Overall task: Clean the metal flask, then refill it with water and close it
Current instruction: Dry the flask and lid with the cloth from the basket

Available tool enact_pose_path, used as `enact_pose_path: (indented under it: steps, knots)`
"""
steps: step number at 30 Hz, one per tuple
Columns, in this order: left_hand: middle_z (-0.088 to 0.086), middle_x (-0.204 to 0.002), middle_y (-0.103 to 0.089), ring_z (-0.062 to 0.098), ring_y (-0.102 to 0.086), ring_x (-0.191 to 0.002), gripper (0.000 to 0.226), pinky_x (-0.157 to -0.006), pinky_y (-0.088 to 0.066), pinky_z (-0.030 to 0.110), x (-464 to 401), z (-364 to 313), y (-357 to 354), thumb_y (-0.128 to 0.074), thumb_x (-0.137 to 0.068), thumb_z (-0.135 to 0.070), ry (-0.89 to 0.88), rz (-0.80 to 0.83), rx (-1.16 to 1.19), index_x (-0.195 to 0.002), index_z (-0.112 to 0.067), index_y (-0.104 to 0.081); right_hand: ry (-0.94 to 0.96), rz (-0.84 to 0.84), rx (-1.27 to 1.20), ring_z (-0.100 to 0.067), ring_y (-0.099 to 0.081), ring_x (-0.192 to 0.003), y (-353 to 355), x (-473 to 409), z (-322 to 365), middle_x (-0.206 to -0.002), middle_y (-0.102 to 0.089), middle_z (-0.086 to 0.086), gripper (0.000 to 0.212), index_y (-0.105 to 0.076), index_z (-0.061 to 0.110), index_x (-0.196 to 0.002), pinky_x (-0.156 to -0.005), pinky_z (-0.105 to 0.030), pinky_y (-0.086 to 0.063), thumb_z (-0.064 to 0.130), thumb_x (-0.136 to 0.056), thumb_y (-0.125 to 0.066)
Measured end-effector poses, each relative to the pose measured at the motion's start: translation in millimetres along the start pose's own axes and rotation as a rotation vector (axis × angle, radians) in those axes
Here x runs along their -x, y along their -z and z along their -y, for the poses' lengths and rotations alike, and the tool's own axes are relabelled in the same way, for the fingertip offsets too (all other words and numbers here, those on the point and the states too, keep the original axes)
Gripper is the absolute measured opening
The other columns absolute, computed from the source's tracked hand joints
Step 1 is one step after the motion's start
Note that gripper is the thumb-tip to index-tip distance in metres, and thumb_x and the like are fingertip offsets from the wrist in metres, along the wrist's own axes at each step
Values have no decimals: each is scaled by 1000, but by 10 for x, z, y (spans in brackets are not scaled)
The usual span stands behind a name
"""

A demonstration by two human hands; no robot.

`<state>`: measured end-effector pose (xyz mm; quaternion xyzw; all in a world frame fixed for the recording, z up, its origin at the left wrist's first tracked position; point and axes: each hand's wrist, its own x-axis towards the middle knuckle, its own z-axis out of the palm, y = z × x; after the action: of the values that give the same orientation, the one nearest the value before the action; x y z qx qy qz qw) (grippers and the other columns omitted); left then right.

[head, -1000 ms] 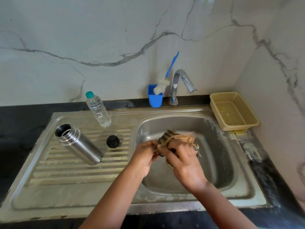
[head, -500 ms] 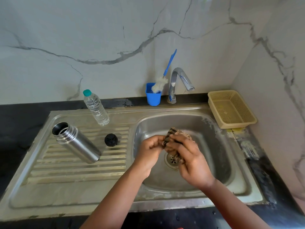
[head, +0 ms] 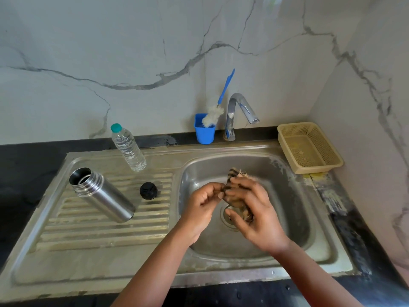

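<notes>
The open metal flask (head: 103, 194) stands on the ribbed drainboard (head: 106, 231) at the left, and its black cap (head: 148, 190) lies just right of it. Over the sink basin (head: 287, 196) my right hand (head: 254, 211) grips a brown fibrous scrubber (head: 234, 173). My left hand (head: 203, 202) pinches the scrubber's left edge with curled fingers. Most of the scrubber is hidden under my right fingers. A clear plastic water bottle (head: 128, 148) with a teal cap stands behind the flask.
A chrome tap (head: 240, 111) rises behind the basin. A blue cup (head: 204, 131) left of it holds a blue-handled bottle brush (head: 218, 107). A beige plastic basket (head: 309, 147) sits at the back right. Black counter surrounds the sink.
Both hands have worked the scrubber over the drain, drawing slightly nearer and lower; less of its loose fibre shows now. The flask and cap have not moved.
</notes>
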<state>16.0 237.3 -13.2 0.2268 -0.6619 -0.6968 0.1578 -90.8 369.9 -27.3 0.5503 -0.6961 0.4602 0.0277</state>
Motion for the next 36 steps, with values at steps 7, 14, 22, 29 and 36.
enact_pose_path:
  steps: [7, 14, 22, 29, 36]
  knots:
    - [2, -102, -74, 12, -67, -105, 21, -90, -49, 20, 84, -19, 13, -51, -100, -2, -15, 65, 91, -115, -5, -65, -614, -214, -728, -31, -66, -102, 19, -82, 46, -108, -67, -6, 66, -53, 17, -117, -93, -60, -51, 19, -63, -90]
    - [-1, -94, -75, 7, -69, -97, 26, -94, -49, 24, -40, -111, 69, -48, -101, -2, 98, 77, 72, -109, -16, -69, 124, 8, 213, -23, -49, -123, -80, 38, -112, -135, -48, 1, 57, -51, 19, -120, -98, -29, -45, 8, -74, -83]
    - [14, -97, -75, 26, -69, -101, 24, -97, -51, 30, -21, 37, 58, -50, -99, 2, 54, 16, 154, -106, -7, -72, -10, -13, 97, -19, -47, -126, -40, 12, -74, -137, -47, 2, 43, -56, 16, -119, -98, -32, -47, 35, -85, -76]
    - [9, -102, -75, 15, -67, -101, 27, -98, -47, 31, -32, 39, -8, -52, -95, 7, 41, -12, 209, -105, -8, -72, 167, -16, 164, -26, -52, -125, -52, 16, -51, -126, -60, -4, 14, -69, 10, -105, -100, -43, -43, 17, -94, -62]
    - [13, -97, -73, 20, -67, -100, 22, -98, -49, 30, -16, -43, 5, -50, -99, -3, -34, 4, 259, -108, -6, -70, -583, -287, -818, -9, -65, -90, -23, -92, 155, -96, -65, 8, 42, -48, 15, -114, -75, -23, -52, 12, -80, -73]
